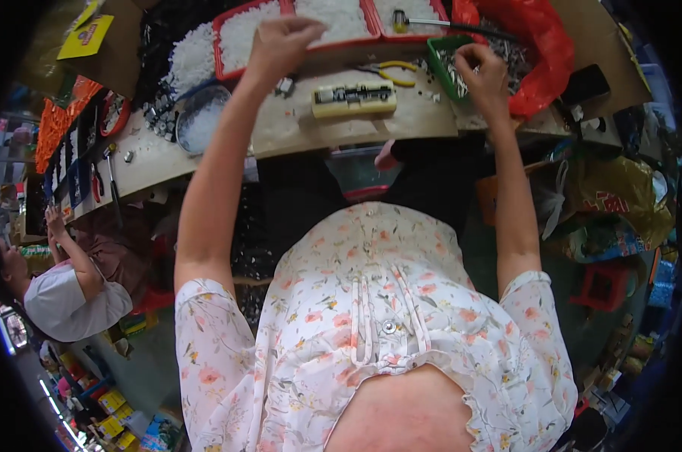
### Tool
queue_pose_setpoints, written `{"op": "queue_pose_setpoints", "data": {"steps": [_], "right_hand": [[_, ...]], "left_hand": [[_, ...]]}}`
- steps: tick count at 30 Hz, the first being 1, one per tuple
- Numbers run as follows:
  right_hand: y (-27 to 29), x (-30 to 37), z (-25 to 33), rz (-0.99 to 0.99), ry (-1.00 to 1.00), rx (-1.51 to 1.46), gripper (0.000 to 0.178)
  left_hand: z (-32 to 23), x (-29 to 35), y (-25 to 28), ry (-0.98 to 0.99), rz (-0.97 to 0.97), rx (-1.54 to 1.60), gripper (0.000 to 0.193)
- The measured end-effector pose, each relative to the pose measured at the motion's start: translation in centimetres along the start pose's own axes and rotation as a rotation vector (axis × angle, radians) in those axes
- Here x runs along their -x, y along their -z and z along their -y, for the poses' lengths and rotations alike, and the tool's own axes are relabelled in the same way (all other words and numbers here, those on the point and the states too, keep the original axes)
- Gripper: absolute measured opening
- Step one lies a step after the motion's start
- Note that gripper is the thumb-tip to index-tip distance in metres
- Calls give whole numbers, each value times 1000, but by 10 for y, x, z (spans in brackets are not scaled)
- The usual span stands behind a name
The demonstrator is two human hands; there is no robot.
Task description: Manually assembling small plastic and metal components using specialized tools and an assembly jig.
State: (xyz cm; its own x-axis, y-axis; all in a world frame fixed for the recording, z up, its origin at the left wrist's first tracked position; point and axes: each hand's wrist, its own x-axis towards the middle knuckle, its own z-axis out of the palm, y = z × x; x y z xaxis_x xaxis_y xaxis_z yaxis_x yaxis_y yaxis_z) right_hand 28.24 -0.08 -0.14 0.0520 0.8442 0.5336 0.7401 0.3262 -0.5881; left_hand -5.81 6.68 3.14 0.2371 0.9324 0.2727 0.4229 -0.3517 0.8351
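My left hand (pixel 281 47) is over the red trays (pixel 290 7) of small white plastic pieces, its fingers bent together. Whatever it may hold is too small to make out. At the green tray (pixel 440 68) of small thin metal parts, my right hand (pixel 486 75) has thumb and forefinger drawn into a pinch. Nothing nameable shows between those fingertips. Between my forearms, a cream block (pixel 354 107) lies on the table with a row of dark and metallic parts along its top. Pliers with yellow handles (pixel 398 72) rest just behind it.
A hammer (pixel 431 24) lies across the trays toward a red plastic bag (pixel 546 56). On the left are a clear container (pixel 200 124) of white pieces, loose metal parts (pixel 159 119) and another hammer (pixel 113 173). A co-worker (pixel 77 294) sits at the left.
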Motion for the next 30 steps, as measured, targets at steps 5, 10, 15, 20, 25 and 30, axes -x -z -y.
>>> {"op": "queue_pose_setpoints", "data": {"steps": [5, 10, 15, 20, 25, 30], "right_hand": [[-21, 13, 96, -11, 138, -226, 6], [-43, 13, 131, -44, 213, -359, 10], [-51, 13, 128, -34, 308, -279, 12], [-54, 13, 129, -31, 333, -255, 13], [-57, 14, 135, -130, 471, -99, 15], [-58, 14, 133, 15, 294, -279, 11]], "left_hand": [[-24, 41, -23, 208, 30, 506, 26], [-38, 66, -34, 260, 2, 544, 25], [-41, 73, -37, 184, -29, 594, 24], [-41, 76, -35, 123, -56, 508, 22], [-40, 80, -34, 0, -117, 288, 19], [-40, 82, -31, 36, -66, 288, 19]]}}
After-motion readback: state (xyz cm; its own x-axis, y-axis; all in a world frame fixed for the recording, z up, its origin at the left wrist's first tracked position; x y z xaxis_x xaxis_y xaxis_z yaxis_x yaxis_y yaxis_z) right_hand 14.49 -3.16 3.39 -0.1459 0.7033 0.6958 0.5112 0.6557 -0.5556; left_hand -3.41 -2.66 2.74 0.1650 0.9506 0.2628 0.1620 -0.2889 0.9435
